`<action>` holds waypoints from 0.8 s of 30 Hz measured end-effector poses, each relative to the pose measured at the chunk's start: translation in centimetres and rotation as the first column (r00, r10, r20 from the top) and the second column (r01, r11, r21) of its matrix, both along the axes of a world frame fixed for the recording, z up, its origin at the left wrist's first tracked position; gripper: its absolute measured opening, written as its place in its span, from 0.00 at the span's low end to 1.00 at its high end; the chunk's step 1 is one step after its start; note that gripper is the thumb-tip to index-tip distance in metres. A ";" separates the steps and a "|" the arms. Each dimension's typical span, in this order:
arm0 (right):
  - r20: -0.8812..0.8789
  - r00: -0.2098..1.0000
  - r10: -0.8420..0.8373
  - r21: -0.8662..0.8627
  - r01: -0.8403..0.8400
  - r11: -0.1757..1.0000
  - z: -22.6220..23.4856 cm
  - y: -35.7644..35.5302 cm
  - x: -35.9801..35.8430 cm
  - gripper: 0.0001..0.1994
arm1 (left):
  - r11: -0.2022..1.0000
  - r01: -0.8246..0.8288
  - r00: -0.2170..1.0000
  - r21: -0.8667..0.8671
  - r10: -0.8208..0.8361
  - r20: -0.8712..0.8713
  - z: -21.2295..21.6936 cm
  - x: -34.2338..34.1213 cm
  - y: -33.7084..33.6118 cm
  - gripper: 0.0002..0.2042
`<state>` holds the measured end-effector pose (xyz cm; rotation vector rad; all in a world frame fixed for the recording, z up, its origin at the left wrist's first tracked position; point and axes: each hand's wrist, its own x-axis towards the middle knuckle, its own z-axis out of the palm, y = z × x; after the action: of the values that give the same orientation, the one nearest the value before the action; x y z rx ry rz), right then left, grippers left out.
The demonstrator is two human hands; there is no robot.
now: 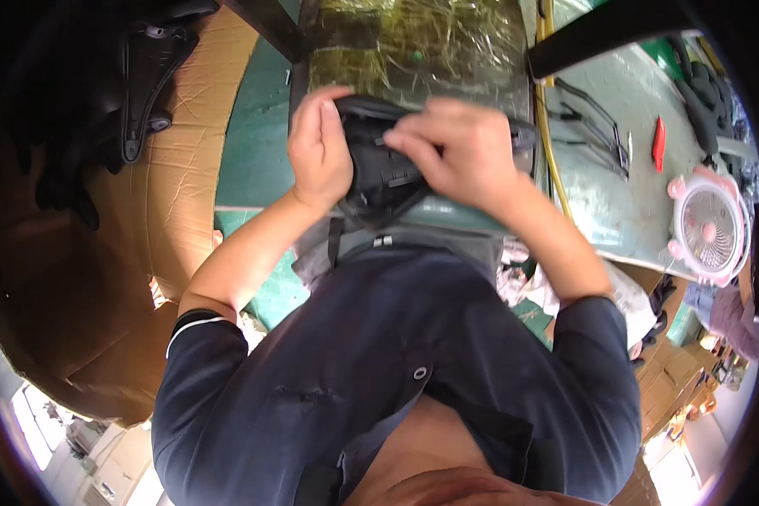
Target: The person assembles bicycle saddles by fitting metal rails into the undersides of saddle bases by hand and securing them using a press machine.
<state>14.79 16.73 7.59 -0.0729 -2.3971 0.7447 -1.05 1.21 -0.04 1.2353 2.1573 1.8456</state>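
Both my hands hold one black moulded part (pixel 381 173), shaped much like a bicycle saddle, just above the near edge of a green workbench (pixel 257 152). My left hand (pixel 319 152) wraps around its left side with the fingers curled over the top. My right hand (pixel 460 150) covers its right side, fingertips pinching at something small on the upper face. Most of the part is hidden under my hands, and what the fingertips pinch cannot be made out.
A large cardboard box (pixel 185 194) at the left holds more black saddle-like parts (pixel 135 76). A shiny plastic sheet (pixel 422 42) lies behind my hands. To the right are a yellow cable (pixel 548 126), black metal tools (pixel 594 126), a red tool (pixel 659 143) and a small pink fan (pixel 710 232).
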 end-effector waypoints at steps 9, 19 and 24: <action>-0.176 0.983 0.059 0.391 0.015 0.920 3.5 5.1 -0.5 0.12 | 0.995 0.093 0.729 -0.044 -0.098 -0.677 3.1 -1.8 -0.5 0.36; -0.055 0.850 -0.525 0.079 0.527 0.846 -2.7 2.5 -0.1 0.32 | 0.990 -0.092 0.832 -0.108 0.016 -0.554 4.9 3.1 4.9 0.19; -0.246 0.835 -0.493 0.111 0.529 0.841 -2.9 5.8 -4.0 0.30 | 0.988 -0.103 0.822 -0.117 0.018 -0.569 4.0 -1.1 9.3 0.14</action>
<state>10.78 22.48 4.69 -0.5221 -2.0856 0.2684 -2.14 10.53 3.96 1.8903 2.5730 1.4199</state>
